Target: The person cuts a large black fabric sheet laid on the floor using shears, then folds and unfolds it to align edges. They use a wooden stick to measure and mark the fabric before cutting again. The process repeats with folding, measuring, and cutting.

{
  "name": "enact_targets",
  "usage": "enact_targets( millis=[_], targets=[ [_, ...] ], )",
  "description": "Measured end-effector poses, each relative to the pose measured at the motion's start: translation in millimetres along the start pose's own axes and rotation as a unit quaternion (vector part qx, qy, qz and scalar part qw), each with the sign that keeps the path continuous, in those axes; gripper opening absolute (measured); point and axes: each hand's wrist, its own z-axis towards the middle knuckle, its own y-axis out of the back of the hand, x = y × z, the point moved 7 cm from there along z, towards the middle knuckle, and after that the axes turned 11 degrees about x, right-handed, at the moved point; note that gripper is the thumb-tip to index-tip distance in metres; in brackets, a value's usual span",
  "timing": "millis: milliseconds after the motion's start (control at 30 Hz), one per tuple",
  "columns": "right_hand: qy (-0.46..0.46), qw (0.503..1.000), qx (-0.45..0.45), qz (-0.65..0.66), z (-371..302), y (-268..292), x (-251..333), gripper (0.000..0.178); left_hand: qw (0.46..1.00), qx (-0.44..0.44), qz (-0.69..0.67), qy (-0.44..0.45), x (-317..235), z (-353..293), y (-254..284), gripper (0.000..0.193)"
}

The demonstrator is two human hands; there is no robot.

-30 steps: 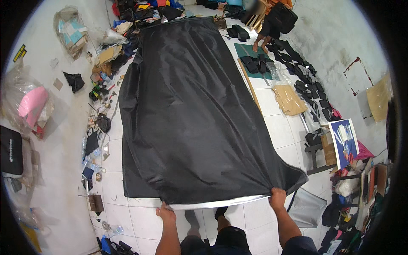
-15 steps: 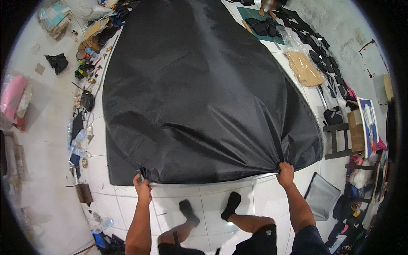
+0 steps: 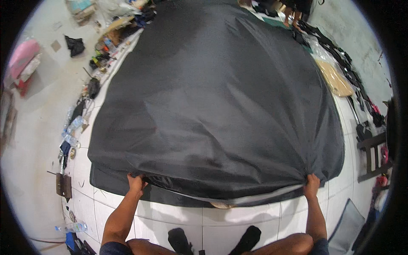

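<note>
A wide black fabric sheet point(image 3: 221, 110) spreads over the tiled floor in front of me, shiny and creased. My left hand point(image 3: 136, 185) is closed on its near edge toward the left corner. My right hand point(image 3: 313, 185) grips the same edge near the right corner, and folds fan out from that fist. Between the hands the edge is raised, showing its pale underside. Beneath it lies another dark layer point(image 3: 170, 198), jutting out toward me. A small tan piece point(image 3: 222, 205) peeks out at the front, too little of it visible to name.
Plastic bottles point(image 3: 73, 127) and clutter line the left side. Along the right lie a plastic-wrapped tan bundle point(image 3: 333, 77), a dark slatted frame point(image 3: 374, 157) and a grey sheet point(image 3: 347, 225). Another person's legs point(image 3: 291, 16) stand at the far right. My feet point(image 3: 180, 240) are close to the near edge.
Both hands have moved farther apart and the sheet's near edge has lifted, exposing the layer below. The view has shifted and my knees are now more bent.
</note>
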Motion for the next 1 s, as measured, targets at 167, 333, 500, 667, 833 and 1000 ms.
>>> enact_targets(
  millis=[167, 333, 500, 667, 833, 1000],
  targets=[
    [-0.046, 0.997, -0.042, -0.043, -15, -7, -29, 0.026, 0.994, 0.056, -0.036, -0.089, -21, 13, 5, 0.068],
    [-0.090, 0.994, -0.048, 0.047, -35, 14, -3, 0.033, 0.979, -0.039, -0.019, -0.200, -17, -8, 40, 0.036],
    [-0.131, 0.988, -0.052, 0.061, -49, 18, -11, 0.043, 0.966, -0.153, -0.061, -0.197, 58, 22, 71, 0.024],
    [-0.084, 0.971, -0.063, 0.213, 8, 19, 63, 0.038, 0.950, -0.208, -0.029, -0.230, 65, 70, 127, 0.026],
    [-0.117, 0.962, -0.095, 0.230, 54, 27, 41, 0.034, 0.980, -0.070, -0.112, -0.148, 70, 73, 84, 0.033],
    [-0.112, 0.986, -0.076, 0.100, 59, 43, 3, 0.033, 0.985, -0.003, -0.102, -0.137, 62, 50, 35, 0.038]
  ],
)
